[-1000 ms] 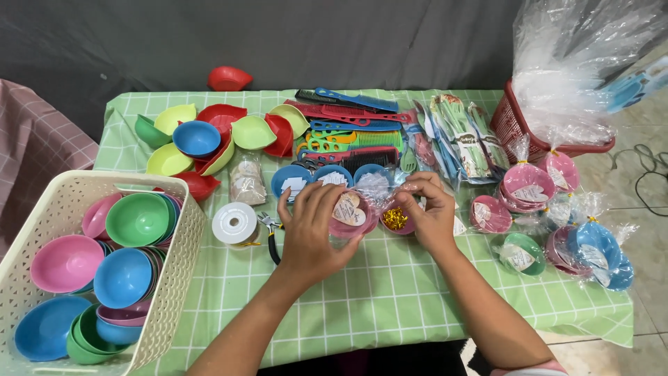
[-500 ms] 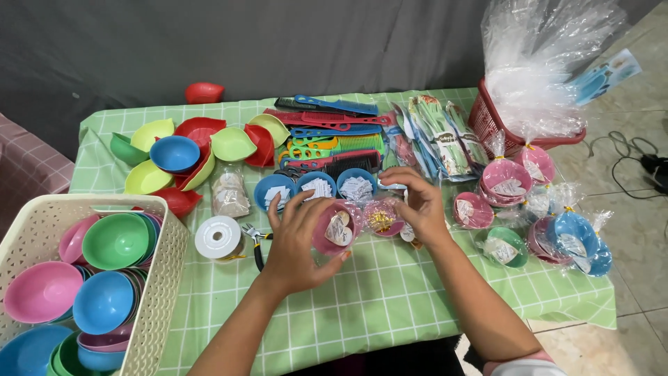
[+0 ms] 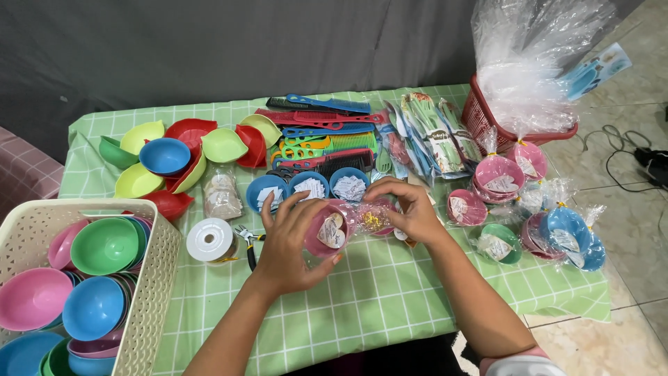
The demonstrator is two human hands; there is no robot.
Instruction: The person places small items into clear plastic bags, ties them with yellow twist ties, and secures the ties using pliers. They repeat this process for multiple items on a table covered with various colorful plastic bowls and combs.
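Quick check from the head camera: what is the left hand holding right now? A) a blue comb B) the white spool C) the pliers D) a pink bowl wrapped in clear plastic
D: the left hand cups a pink bowl wrapped in clear plastic, while the right hand pinches the gathered wrap; the white spool and pliers lie untouched on the table.

A basket [image 3: 156,278] of stacked bowls sits at the desk [image 3: 390,292] near-left corner. Loose bowls [image 3: 167,157] lie behind it, combs [image 3: 323,129] at the back centre, and a crate [image 3: 487,115] (stuffed with bags) back right. Wrapped bowls [image 3: 550,230] cluster before the crate. A tape roll [image 3: 210,240] lies just right of the basket.
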